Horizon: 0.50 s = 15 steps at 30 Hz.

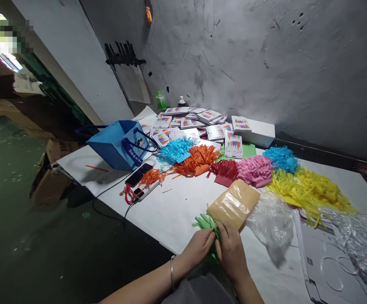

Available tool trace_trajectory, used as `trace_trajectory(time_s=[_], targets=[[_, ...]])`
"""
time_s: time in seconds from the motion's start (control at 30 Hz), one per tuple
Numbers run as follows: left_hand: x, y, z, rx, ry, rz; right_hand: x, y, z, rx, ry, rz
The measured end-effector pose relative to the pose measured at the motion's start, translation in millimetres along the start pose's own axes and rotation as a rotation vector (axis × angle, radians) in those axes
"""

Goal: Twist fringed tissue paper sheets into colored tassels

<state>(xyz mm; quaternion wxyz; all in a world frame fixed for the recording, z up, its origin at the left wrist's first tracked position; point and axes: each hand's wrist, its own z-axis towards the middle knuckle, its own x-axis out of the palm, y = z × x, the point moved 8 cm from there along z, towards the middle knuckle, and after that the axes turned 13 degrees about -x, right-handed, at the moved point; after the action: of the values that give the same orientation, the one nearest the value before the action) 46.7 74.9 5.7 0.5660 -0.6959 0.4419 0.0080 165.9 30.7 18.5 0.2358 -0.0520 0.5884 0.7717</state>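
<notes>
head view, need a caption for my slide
Left hand and right hand hold green fringe at a white table bearing colourful fringed bundles, a blue tote bag and printed packets.

You're in a small workshop: raw grey plaster wall (234,63), green-painted floor (12,236), cardboard boxes (53,177) at the left, and before you a white worktable (183,202) spread with bundles of coloured paper fringe (254,169), printed packets (209,116) and clear plastic wrap (273,223).
</notes>
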Motion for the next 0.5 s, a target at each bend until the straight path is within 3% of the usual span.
trace_trajectory(time_s=[0.13,0.3,0.5], targets=[[-7.2,-3.3,1.2,0.073,0.013,0.139,-1.9,-2.6,4.6,0.046,0.03,0.015],[-21.8,-7.7,1.0,0.191,0.02,0.187,-9.5,-14.7,13.6,0.198,0.065,0.189],[-22.5,-2.4,1.4,0.183,-0.086,0.178,11.5,-39.2,1.5,0.415,-0.045,0.552]])
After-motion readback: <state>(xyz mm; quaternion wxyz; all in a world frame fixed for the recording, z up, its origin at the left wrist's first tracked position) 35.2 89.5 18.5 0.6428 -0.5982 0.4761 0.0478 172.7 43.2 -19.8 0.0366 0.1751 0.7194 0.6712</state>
